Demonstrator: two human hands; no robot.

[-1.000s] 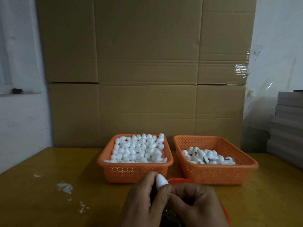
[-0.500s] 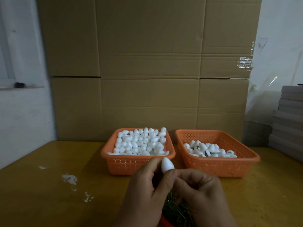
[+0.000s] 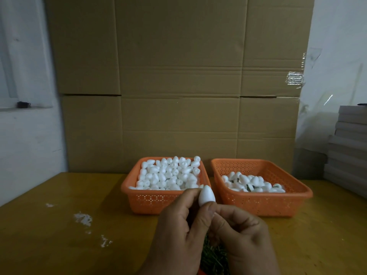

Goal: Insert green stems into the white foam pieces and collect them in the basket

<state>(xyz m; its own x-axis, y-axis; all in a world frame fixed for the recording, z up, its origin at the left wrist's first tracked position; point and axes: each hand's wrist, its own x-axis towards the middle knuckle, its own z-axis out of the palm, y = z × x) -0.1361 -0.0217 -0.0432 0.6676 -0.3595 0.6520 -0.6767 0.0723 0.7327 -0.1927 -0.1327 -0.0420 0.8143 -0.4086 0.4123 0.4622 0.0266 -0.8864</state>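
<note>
My left hand (image 3: pixel 176 233) pinches a white egg-shaped foam piece (image 3: pixel 206 196) between thumb and fingers, its pointed end up. My right hand (image 3: pixel 246 239) is curled close against it from the right, fingertips at the piece's base; what it holds there is hidden. Below my hands lies a pile of green stems (image 3: pixel 213 257). The left orange basket (image 3: pixel 151 203) is heaped with plain foam pieces (image 3: pixel 170 173). The right orange basket (image 3: pixel 258 205) holds fewer foam pieces (image 3: pixel 252 184), some with dark stems showing.
The baskets stand side by side on a yellow wooden table (image 3: pixel 59 235) in front of a wall of cardboard boxes (image 3: pixel 178 86). White foam crumbs (image 3: pixel 83 219) lie on the table at left. A stack of grey boards (image 3: pixel 349 147) rises at right.
My hands stay together around the foam piece. The view has tilted slightly, so the baskets sit a little lower and the stem pile shows more beneath my hands.
</note>
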